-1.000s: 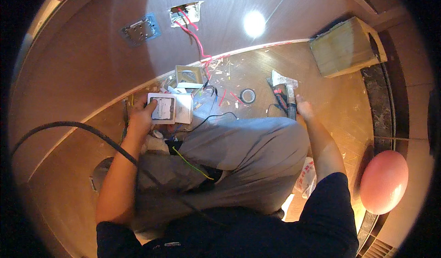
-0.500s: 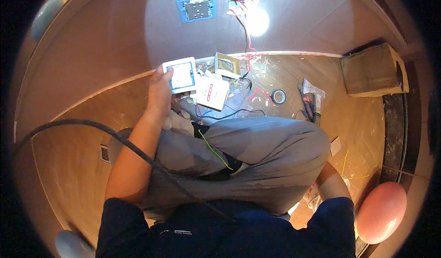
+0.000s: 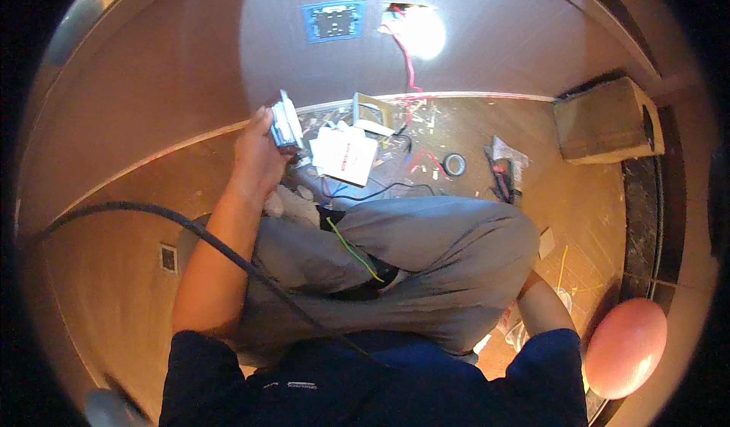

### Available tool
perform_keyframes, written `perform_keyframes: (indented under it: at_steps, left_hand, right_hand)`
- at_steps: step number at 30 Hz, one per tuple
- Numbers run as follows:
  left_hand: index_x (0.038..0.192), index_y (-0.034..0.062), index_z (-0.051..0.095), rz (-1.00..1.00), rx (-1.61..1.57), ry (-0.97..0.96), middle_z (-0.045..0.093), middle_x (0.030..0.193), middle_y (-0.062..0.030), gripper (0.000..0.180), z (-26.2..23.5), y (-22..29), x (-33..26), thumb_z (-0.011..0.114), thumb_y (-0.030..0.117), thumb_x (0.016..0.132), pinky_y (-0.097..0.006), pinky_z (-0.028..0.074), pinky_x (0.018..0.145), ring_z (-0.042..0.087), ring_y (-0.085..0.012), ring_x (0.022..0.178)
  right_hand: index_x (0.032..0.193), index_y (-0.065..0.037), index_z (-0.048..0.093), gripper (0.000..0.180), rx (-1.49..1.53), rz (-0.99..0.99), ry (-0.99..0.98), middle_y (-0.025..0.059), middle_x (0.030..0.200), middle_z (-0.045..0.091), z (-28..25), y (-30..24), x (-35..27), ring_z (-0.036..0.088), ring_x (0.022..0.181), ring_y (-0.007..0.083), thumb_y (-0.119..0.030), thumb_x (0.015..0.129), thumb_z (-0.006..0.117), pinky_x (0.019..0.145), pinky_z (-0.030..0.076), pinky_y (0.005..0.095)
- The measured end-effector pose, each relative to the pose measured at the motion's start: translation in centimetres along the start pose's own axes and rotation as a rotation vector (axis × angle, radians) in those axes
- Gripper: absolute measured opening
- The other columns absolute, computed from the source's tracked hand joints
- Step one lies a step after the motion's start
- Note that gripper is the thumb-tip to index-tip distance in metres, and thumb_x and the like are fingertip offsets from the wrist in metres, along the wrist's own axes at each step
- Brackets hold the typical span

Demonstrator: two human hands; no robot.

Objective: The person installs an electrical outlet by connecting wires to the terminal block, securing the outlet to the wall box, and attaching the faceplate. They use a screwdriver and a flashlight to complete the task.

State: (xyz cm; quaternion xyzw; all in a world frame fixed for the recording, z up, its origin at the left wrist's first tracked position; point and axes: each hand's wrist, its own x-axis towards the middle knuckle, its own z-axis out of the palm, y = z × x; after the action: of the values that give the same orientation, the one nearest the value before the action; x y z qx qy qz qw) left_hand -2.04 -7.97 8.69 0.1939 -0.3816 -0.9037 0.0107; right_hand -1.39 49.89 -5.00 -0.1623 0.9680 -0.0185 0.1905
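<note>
My left hand (image 3: pixel 258 149) is closed on a white wall plate (image 3: pixel 286 123), a square cover with blue on it, seen nearly edge-on. It is held above the floor, left of a white box (image 3: pixel 346 157) and near the wall. Of my right arm only the forearm (image 3: pixel 544 304) shows, beside my right thigh; the hand is hidden behind the leg. On the wall sits a dark electrical fitting (image 3: pixel 334 21) with a blue border. To its right, red wires (image 3: pixel 409 66) hang out of a cut-out hole (image 3: pixel 395 9), under a bright light spot.
An open small box (image 3: pixel 372 114), black tape roll (image 3: pixel 454 165) and pliers-like tools (image 3: pixel 502 180) lie among wire scraps. A cardboard box (image 3: pixel 608 123) stands right. A black cable (image 3: pixel 167 212) crosses my left arm; a green-yellow wire (image 3: pixel 353 250) lies on my lap. A pink balloon (image 3: pixel 626 349) is lower right.
My left hand has turned the wall plate from facing me to nearly edge-on, moving slightly left. The whole view has shifted a little. My right hand stays out of sight.
</note>
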Motion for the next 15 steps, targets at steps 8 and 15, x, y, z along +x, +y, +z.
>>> perform_keyframes:
  at_steps: [8,15]
  left_hand:
    - [0.145,0.0036,0.042,-0.342,-0.515,-0.412,0.051,0.096,-0.0081,0.067,0.6,0.8,-0.8,0.047,0.049,0.096,-0.030,0.037,0.057,0.044,-0.0169,0.071]
    - [0.148,0.0017,0.040,-0.337,-0.354,-0.455,0.062,0.101,-0.0130,0.078,3.7,0.5,-2.2,0.048,0.056,0.093,-0.030,0.039,0.056,0.045,-0.0181,0.069]
  right_hand:
    - [0.126,-0.006,0.063,0.039,0.232,0.135,0.192,0.0146,0.125,0.065,-4.3,1.8,1.1,0.063,0.107,0.0287,-0.026,0.092,0.067,0.091,0.050,0.0376]
    - [0.119,0.000,0.064,0.032,0.935,0.076,0.386,0.0075,0.100,0.069,-17.8,-3.1,3.0,0.065,0.089,0.0183,-0.016,0.092,0.068,0.082,0.052,0.0323]
